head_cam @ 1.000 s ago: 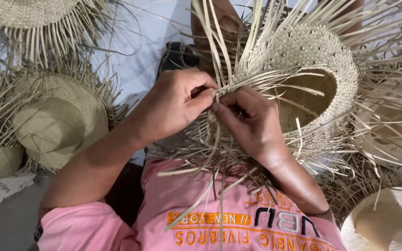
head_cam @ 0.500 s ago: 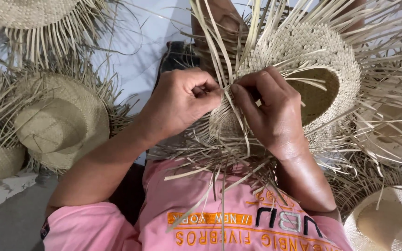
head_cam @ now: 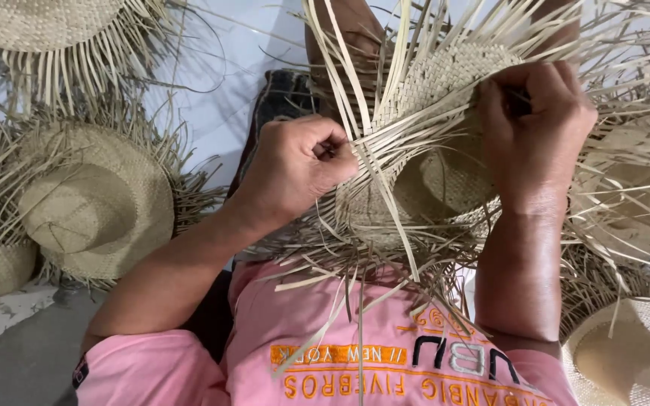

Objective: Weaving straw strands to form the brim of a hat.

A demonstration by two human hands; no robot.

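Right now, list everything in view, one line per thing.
unfinished straw hat: one, pale tan, centre, loose strands fanning from its edge, held in both hands
other straw hats: at least five partly seen, tan, lying at left, top left and right
floor: pale, under the hats
pink shirt: one, orange print, bottom centre
left hand: fist closed on strands at the hat's edge
right hand: gripping the hat's far side

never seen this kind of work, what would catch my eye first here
In the middle, an unfinished straw hat bristling with loose strands, gripped by both hands: the left hand fisted on strands at its edge, the right hand clasping its top right. At left, a finished-looking woven hat lies on the floor amid others.
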